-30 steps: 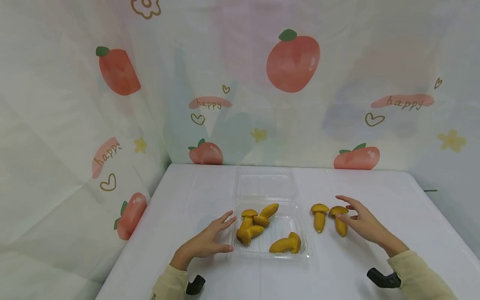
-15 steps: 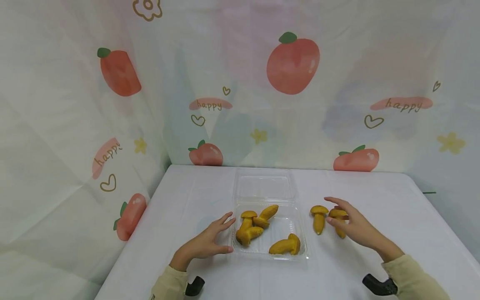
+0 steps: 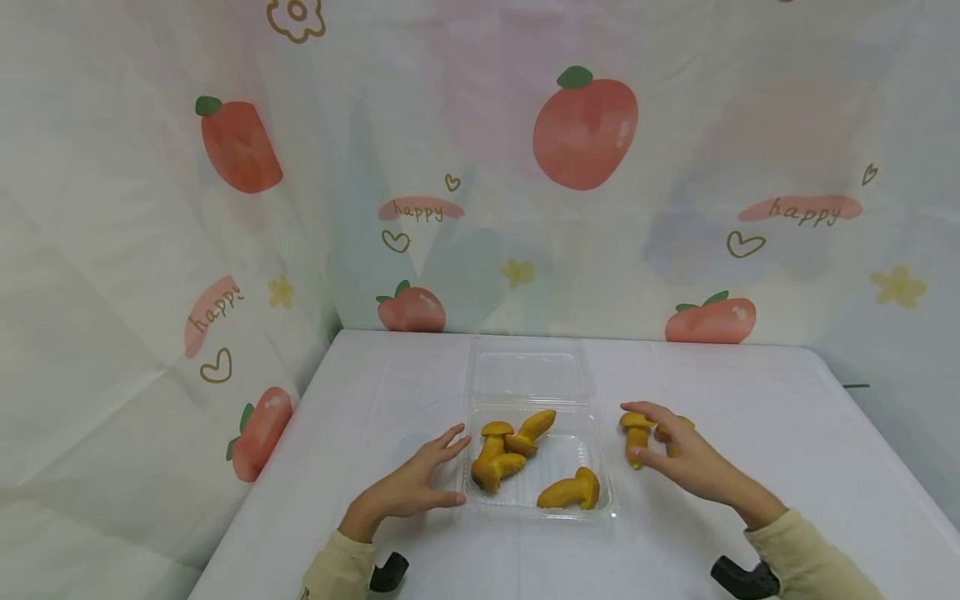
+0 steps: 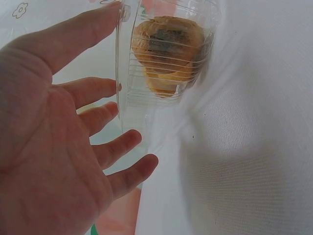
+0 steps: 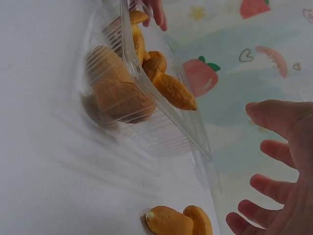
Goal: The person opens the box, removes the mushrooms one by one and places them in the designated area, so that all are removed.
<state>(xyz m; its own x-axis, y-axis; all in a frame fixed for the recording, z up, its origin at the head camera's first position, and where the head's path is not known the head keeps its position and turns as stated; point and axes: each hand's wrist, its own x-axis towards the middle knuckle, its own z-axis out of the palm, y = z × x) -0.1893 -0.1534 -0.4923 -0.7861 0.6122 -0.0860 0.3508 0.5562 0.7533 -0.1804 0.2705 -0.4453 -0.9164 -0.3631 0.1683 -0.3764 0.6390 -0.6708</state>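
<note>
A clear plastic clamshell box (image 3: 564,451) lies with its lid folded back on the table. Several yellow-brown mushrooms are inside: a cluster (image 3: 495,458) at the left and one mushroom (image 3: 572,489) at the front right. My left hand (image 3: 412,482) is spread at the box's left side; in the left wrist view its thumb and some fingertips touch the rim. Right of the box lie two more mushrooms, the nearer mushroom (image 3: 637,438) and another mushroom (image 3: 678,427) partly covered by my right hand (image 3: 693,463). That hand hovers with fingers apart, holding nothing; the right wrist view shows a gap to the mushroom (image 5: 171,221).
The transparent lid (image 3: 531,373) lies flat behind the box. A white cloth covers the table (image 3: 795,417). A fruit-printed curtain (image 3: 480,167) stands along the back and left. Black wrist mounts (image 3: 742,577) hang under both forearms.
My right hand has moved left, from over the far-right mushroom to above the mushroom nearer the box. The left hand has stayed at the box's side; the mushrooms have not moved.
</note>
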